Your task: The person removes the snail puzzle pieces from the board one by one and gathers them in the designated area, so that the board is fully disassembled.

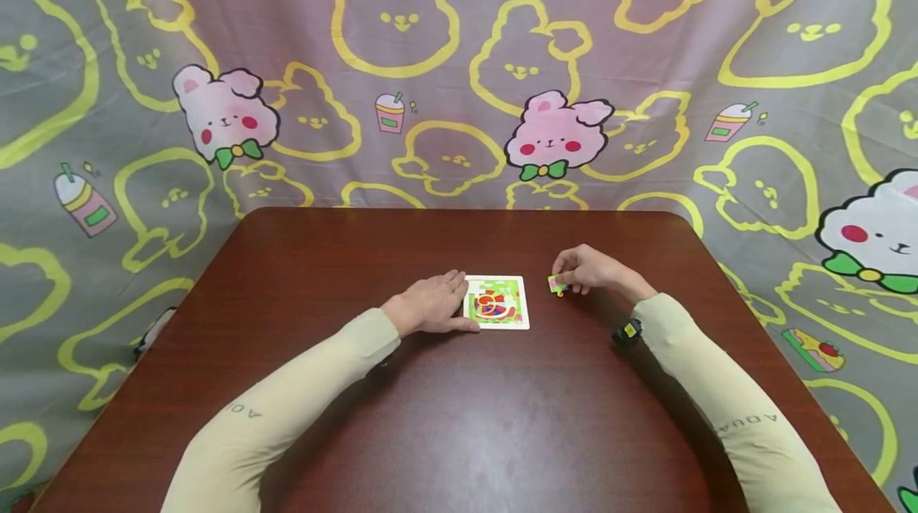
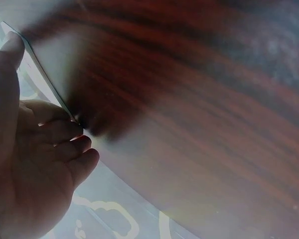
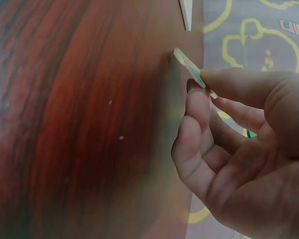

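With fingers extended, the left hand [image 1: 433,304] touches the left side of the puzzle board [image 1: 523,304] on the table [image 1: 459,417], seemingly steadying it, while the right hand [image 1: 584,268] pinches a puzzle piece [image 1: 555,284] off its right side.

The table [image 1: 488,425] looks like glossy wood — the curtain [image 1: 441,103], creased cloth.

On my feed I get a red-brown, dark-grained worktop [image 1: 502,417], a white-edged puzzle board [image 1: 525,304] in green, red and blue, a green, pink and yellow piece [image 1: 555,284], cream sleeves [image 1: 315,370], and a grey curtain [image 1: 437,103] with yellow outlines
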Demonstrator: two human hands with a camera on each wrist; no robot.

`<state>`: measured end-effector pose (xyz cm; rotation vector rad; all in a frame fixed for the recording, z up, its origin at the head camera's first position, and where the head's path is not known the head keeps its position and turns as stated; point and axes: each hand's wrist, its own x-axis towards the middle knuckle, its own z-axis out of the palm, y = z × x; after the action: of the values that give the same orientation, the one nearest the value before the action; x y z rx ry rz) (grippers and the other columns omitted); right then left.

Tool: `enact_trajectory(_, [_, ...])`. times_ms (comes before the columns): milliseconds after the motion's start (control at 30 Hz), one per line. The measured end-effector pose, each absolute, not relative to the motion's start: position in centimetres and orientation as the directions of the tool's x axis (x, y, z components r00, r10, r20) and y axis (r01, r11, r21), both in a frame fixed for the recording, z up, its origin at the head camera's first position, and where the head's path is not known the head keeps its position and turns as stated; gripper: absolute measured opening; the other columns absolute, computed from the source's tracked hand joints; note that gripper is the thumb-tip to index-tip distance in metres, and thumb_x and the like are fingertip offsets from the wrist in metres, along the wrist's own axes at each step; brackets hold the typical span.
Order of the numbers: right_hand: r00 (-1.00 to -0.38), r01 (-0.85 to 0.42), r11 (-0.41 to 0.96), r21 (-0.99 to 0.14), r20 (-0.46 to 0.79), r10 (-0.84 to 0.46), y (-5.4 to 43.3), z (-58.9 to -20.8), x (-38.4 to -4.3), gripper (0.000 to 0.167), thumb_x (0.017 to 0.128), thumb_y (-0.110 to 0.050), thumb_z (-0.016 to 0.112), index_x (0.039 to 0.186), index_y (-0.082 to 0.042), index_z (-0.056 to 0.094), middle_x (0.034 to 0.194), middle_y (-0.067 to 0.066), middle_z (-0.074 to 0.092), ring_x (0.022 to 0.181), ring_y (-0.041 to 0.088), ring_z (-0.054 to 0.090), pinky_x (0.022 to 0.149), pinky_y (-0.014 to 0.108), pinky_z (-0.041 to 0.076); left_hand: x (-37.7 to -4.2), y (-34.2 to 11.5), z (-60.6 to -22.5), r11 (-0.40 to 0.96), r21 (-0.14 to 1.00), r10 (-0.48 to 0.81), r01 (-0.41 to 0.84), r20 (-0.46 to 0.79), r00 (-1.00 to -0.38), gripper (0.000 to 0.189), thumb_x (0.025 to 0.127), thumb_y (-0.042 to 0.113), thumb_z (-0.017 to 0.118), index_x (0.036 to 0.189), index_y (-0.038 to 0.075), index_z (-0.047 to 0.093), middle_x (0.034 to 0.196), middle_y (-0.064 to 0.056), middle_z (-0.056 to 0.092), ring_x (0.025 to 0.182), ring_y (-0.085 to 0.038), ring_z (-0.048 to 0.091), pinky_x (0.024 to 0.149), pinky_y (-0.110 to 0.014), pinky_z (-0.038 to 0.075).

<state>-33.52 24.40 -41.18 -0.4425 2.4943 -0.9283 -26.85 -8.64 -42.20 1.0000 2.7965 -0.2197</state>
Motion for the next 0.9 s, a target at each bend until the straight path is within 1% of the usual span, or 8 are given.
enact_trajectory(200, [-0.843, -0.145, 0.754, -0.64, -0.319, -0.433, 24.6, -41.1, -33.4, 0.013, 0.093, -0.016, 0.067, 0.099, -0.004, 0.064, 0.076, 0.005, 0.063, 0.059, 0.018, 0.056, 0.053, 0.032, 0.051, -26.9, -8.6, -42.3, 0.767, -0.087, 0.611, 0.636, -0.204, -0.765, 0.098, 0.089, 0.076, 0.04, 0.151, 0.001, 0.033, 0.159, -0.018, 0.03, 0.15, -0.029, 0.028, 0.121, -0.036, 0.028])
enact_trajectory(467, [-0.843, -0.173, 0.805, -0.567, -0.337, -0.418, 24.4, -41.0, -33.4, 0.016, 0.092, -0.02, 0.069, 0.097, -0.006, 0.063, 0.075, 0.001, 0.063, 0.057, 0.015, 0.052, 0.052, 0.029, 0.05, -26.9, -8.7, -42.5, 0.763, -0.08, 0.617, 0.641, -0.203, -0.76, 0.098, 0.09, 0.076, 0.038, 0.152, 0.0, 0.032, 0.16, -0.018, 0.029, 0.15, -0.03, 0.027, 0.122, -0.038, 0.027])
enact_trajectory(700, [-0.856, -0.194, 0.836, -0.514, -0.327, -0.4, 23.9, -40.8, -33.3, 0.021, 0.088, -0.022, 0.074, 0.094, -0.007, 0.06, 0.072, 0.001, 0.064, 0.053, 0.015, 0.053, 0.05, 0.028, 0.049, -27.0, -8.8, -42.5, 0.766, -0.07, 0.616, 0.639, -0.2, -0.762, 0.099, 0.089, 0.077, 0.039, 0.152, 0.001, 0.032, 0.159, -0.018, 0.03, 0.149, -0.03, 0.027, 0.122, -0.04, 0.027])
enact_trajectory(800, [-0.861, -0.192, 0.839, -0.508, -0.323, -0.393, 23.7, -40.7, -33.2, 0.02, 0.088, -0.02, 0.074, 0.093, -0.007, 0.061, 0.074, 0.002, 0.065, 0.054, 0.015, 0.054, 0.05, 0.027, 0.049, -27.0, -8.8, -42.4, 0.769, -0.063, 0.615, 0.636, -0.197, -0.763, 0.098, 0.089, 0.076, 0.04, 0.151, 0.001, 0.033, 0.159, -0.019, 0.03, 0.149, -0.031, 0.027, 0.122, -0.04, 0.026])
enact_trajectory(900, [-0.868, -0.227, 0.838, -0.497, -0.287, -0.405, 23.5, -40.7, -32.9, 0.012, 0.091, -0.017, 0.069, 0.092, -0.008, 0.062, 0.077, 0.004, 0.065, 0.058, 0.015, 0.054, 0.052, 0.027, 0.048, -26.9, -8.8, -42.5, 0.771, -0.06, 0.613, 0.634, -0.203, -0.764, 0.098, 0.089, 0.076, 0.041, 0.152, 0.001, 0.033, 0.159, -0.018, 0.03, 0.149, -0.031, 0.027, 0.122, -0.04, 0.026])
